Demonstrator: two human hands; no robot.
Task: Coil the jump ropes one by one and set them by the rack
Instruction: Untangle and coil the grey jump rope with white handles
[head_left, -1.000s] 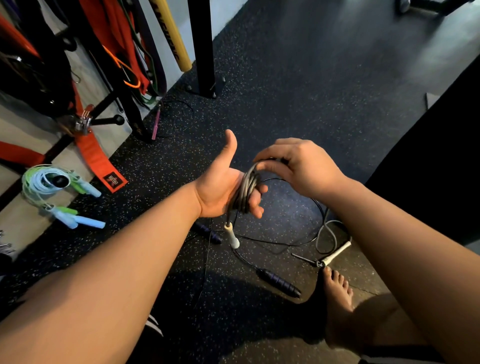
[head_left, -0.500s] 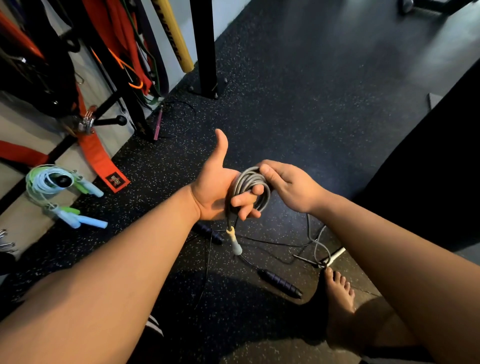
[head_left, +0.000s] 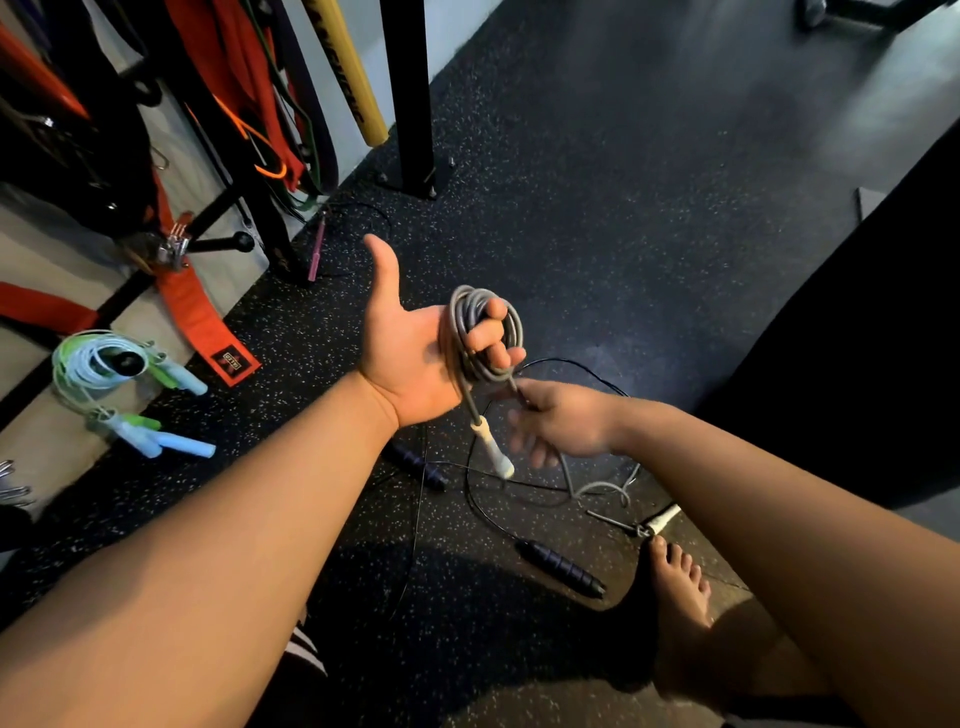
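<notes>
Grey rope (head_left: 480, 332), white handle (head_left: 492, 447), black speckled floor (head_left: 597, 218), orange strap (head_left: 197, 317)

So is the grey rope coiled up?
Partly. Loops wrap fingers of the left hand, but a loose length runs from the right hand to the floor.

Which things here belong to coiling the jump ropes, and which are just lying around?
Part of the job: grey jump rope with white handles, coiled round the left hand, pinched by the right hand; loose black jump rope with dark ribbed handles; coiled pale blue and green jump ropes; black steel rack upright.
Just lying about: orange webbing strap; yellow lettered tube.
</notes>
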